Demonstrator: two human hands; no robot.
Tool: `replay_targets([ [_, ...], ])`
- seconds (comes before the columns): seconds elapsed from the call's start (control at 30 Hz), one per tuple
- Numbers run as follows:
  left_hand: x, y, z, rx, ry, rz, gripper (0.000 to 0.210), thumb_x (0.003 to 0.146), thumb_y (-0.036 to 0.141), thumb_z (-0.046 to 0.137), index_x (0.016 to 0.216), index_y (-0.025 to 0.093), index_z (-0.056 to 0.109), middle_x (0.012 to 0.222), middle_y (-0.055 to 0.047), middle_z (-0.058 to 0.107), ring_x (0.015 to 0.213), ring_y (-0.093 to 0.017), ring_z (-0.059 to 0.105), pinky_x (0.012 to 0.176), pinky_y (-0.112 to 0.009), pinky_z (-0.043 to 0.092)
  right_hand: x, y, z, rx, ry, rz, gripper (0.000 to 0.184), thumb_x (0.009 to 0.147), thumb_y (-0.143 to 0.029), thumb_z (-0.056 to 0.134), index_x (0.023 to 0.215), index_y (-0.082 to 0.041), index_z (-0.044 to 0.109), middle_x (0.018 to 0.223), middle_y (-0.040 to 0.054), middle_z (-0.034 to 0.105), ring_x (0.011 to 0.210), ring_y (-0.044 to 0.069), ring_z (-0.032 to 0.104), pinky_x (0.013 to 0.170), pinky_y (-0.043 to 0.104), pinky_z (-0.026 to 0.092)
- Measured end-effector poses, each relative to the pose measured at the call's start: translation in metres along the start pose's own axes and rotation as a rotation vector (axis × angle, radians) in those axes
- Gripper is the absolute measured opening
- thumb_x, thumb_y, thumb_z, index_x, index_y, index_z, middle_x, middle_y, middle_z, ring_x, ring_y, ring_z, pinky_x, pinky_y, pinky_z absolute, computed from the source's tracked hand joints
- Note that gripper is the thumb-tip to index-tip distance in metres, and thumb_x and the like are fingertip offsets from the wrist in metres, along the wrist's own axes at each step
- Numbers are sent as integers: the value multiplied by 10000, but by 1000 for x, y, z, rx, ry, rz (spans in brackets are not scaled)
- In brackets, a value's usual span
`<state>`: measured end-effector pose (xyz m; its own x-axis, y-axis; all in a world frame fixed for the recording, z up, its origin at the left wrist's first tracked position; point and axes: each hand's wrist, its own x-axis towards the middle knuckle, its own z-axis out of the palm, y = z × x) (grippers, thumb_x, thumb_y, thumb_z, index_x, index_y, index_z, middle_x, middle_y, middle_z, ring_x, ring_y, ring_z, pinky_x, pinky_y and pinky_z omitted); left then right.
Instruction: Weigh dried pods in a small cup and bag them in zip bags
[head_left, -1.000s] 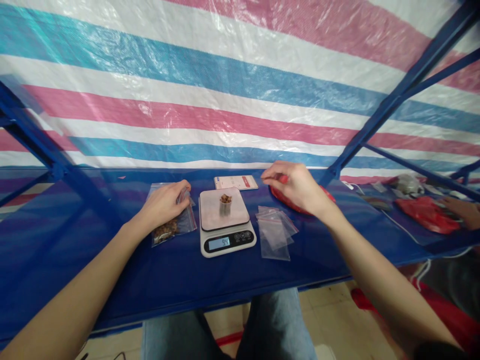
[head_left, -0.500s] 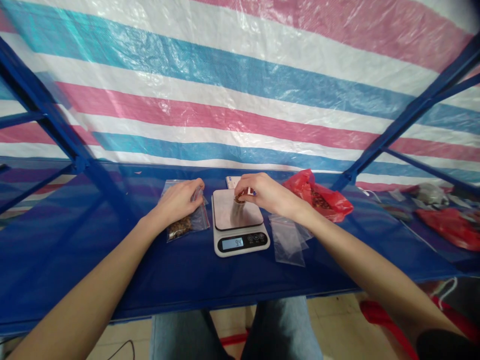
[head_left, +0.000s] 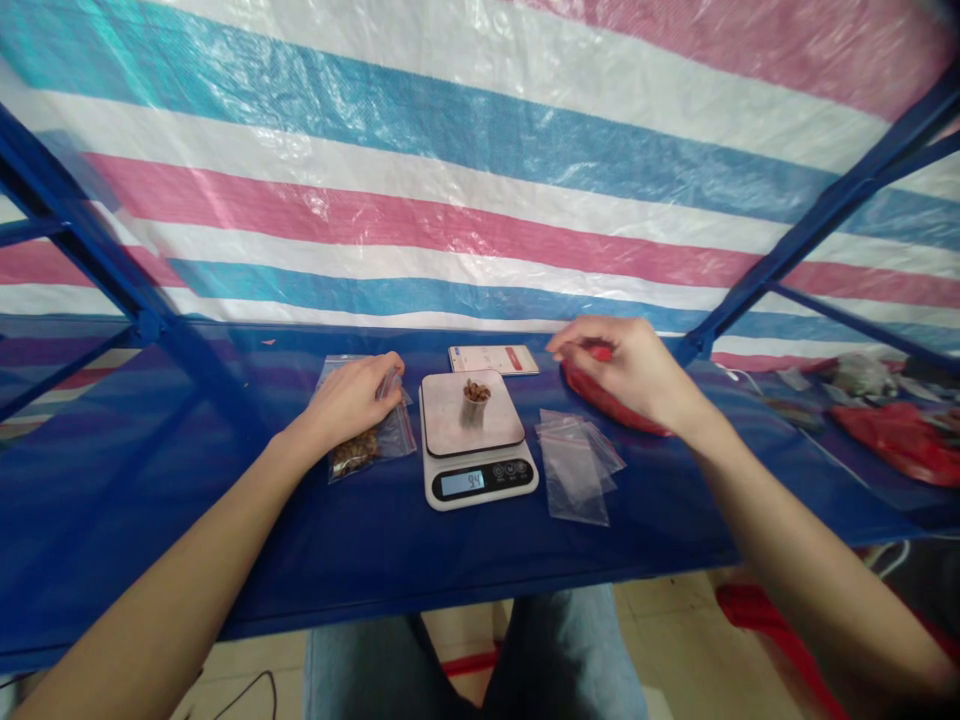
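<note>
My left hand [head_left: 360, 395] lies over a clear zip-lock bag [head_left: 390, 430] with brown pieces in its lower part, thumb and fingers closed on its upper edge. Right of it, a white kitchen scale [head_left: 442, 492] with a steel top shows 9.4. A small metal cup [head_left: 473, 410] stands upright on the scale, heaped with brown dried pieces [head_left: 477, 391]. My right hand [head_left: 619, 362] is in the air above a red plastic bag [head_left: 611, 405], away from the cup. Its fingers are bent and blurred by motion; whether they hold anything does not show.
Several flat zip-lock bags [head_left: 576, 470] lie right of the scale. Behind the scale is a phone [head_left: 495, 359] with a lit screen. Blue metal bars [head_left: 795, 235] and a striped plastic sheet [head_left: 450, 230] stand at the back. Another red bag [head_left: 892, 440] lies far right.
My right hand has left the cup and moved right, over the red bag. The heaped cup and the phone are now uncovered. My left hand stays on its bag, and the scale still reads 9.4.
</note>
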<state>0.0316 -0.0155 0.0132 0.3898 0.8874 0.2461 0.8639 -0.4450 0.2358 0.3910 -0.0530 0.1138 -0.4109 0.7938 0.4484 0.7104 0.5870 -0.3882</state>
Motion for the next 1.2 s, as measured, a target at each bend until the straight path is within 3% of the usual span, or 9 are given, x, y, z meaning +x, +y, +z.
replay_targets([
  [0.1, 0, 0, 0, 4, 6, 11, 231, 943, 367, 472, 1092, 242, 598, 910, -53, 724, 810, -263, 685, 706, -336, 431, -35, 48, -22, -259, 4, 148, 274, 850, -79, 523, 838, -198, 770, 884, 77, 801, 801, 248, 757, 772, 341, 562],
  [0.2, 1, 1, 0, 18, 7, 9, 237, 942, 367, 473, 1091, 238, 605, 907, -56, 728, 823, -269, 691, 715, -338, 439, -72, 103, -32, -488, -196, 304, 267, 804, -68, 551, 816, -201, 782, 834, 95, 799, 776, 293, 766, 736, 361, 570],
  [0.3, 1, 2, -1, 20, 5, -7, 240, 941, 366, 472, 1086, 236, 613, 898, -54, 730, 812, -265, 693, 711, -334, 445, -99, 143, -30, -518, -286, 312, 290, 830, -83, 584, 982, -189, 808, 1012, 134, 818, 934, 324, 782, 836, 384, 587],
  [0.4, 1, 3, -2, 21, 6, -13, 234, 939, 365, 469, 1072, 236, 612, 883, -51, 726, 796, -258, 689, 706, -331, 444, -108, 156, -23, -526, -327, 289, 293, 906, -129, 568, 1082, -176, 797, 1136, 163, 795, 1015, 327, 775, 879, 395, 583],
  [0.6, 1, 3, -2, 6, -2, -17, 217, 944, 368, 460, 1051, 242, 601, 865, -40, 709, 797, -253, 682, 715, -332, 441, -96, 150, -21, -479, -316, 239, 261, 874, -83, 574, 940, -201, 796, 988, 123, 796, 890, 263, 761, 809, 314, 551],
  [0.77, 1, 3, -2, 4, -10, -25, 216, 940, 356, 461, 1056, 240, 602, 893, -48, 728, 817, -259, 695, 711, -331, 444, -86, 140, -39, -523, -276, 218, 241, 911, -120, 541, 864, -192, 766, 905, 120, 773, 826, 263, 729, 752, 332, 524],
  [0.93, 1, 3, -2, 7, -13, -28, 232, 935, 352, 465, 1073, 235, 609, 897, -57, 734, 811, -265, 697, 703, -334, 447, -61, 86, -56, -464, -92, 98, 260, 1000, -243, 504, 978, -169, 752, 961, 148, 745, 819, 270, 709, 760, 374, 523],
  [1.1, 1, 3, -2, 3, -4, -25, 233, 934, 355, 467, 1067, 233, 614, 898, -59, 725, 833, -279, 697, 719, -342, 446, -34, 23, -39, -373, -29, -61, 255, 1029, -262, 488, 1001, -217, 737, 1039, 115, 746, 935, 276, 725, 844, 369, 543],
  [1.2, 0, 4, -2, -4, -2, -27, 231, 938, 347, 470, 1078, 234, 614, 899, -58, 726, 819, -274, 693, 706, -340, 437, -36, 19, -33, -434, -20, -50, 290, 1036, -249, 448, 1008, -202, 732, 1016, 131, 732, 899, 292, 721, 824, 394, 544],
])
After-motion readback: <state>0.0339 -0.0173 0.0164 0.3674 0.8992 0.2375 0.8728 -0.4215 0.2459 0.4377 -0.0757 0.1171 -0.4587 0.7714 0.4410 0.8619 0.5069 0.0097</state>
